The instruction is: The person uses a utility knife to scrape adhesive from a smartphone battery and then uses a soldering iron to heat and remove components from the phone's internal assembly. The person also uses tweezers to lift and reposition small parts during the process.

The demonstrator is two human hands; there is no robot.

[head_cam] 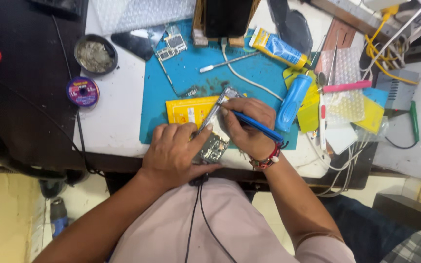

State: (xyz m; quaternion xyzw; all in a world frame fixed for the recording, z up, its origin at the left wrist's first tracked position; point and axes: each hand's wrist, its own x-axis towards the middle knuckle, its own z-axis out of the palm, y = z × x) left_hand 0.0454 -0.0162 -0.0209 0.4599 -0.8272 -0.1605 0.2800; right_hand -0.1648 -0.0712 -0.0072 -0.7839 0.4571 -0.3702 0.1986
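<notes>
Hands, two (174, 153) (247, 124); phone, one (215, 134); tool, one (259, 127).

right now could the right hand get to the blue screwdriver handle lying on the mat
Probably yes. The right hand sits just beside the blue screwdriver handle, with bare mat between them, but it already grips a blue tool that it would have to put down first.

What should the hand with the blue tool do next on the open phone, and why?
Probably ease the tip of the blue tool a little further along the opened phone. The right hand grips the tool like a pen, its tip hidden under the fingers at the phone's upper part, while the left hand steadies the phone over the blue mat.
</notes>
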